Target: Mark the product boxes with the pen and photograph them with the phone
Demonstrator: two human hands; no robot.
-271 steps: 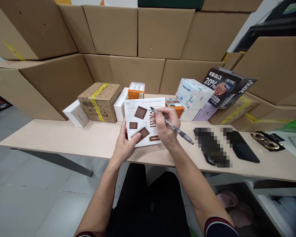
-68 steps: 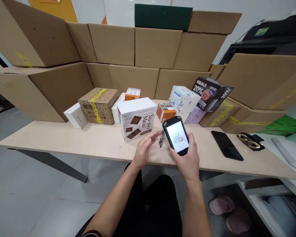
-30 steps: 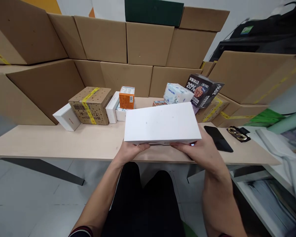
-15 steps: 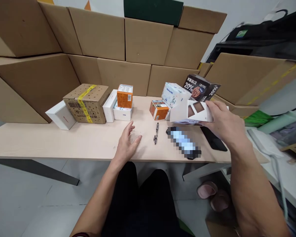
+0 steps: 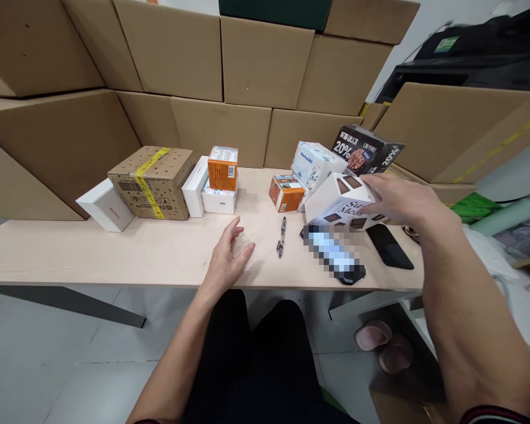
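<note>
My right hand (image 5: pixel 400 197) grips the right end of a white box (image 5: pixel 331 200) with brown patches and dark lettering. The box is tilted and sits against the blue-and-white tissue pack (image 5: pixel 315 164); part of it is covered by my fingers. Behind it leans a black box (image 5: pixel 357 154) marked "20%". My left hand (image 5: pixel 229 256) is open over the front of the table, fingers apart and holding nothing. To its right lies a pen (image 5: pixel 281 237). An orange box (image 5: pixel 286 193) rests just left of the white box.
On the left stand a taped cardboard box (image 5: pixel 154 182), a white box (image 5: pixel 108 206) and an upright white box (image 5: pixel 195 187). Another orange box (image 5: pixel 223 169) sits on a small tissue pack (image 5: pixel 219 201). A blurred-out device (image 5: pixel 333 253) and a black phone (image 5: pixel 389 246) lie front right. Cardboard panels (image 5: pixel 221 126) wall the back.
My right hand has turned the white box, so its lettered side now shows, and the hand has shifted slightly right. My left hand has stayed about where it was.
</note>
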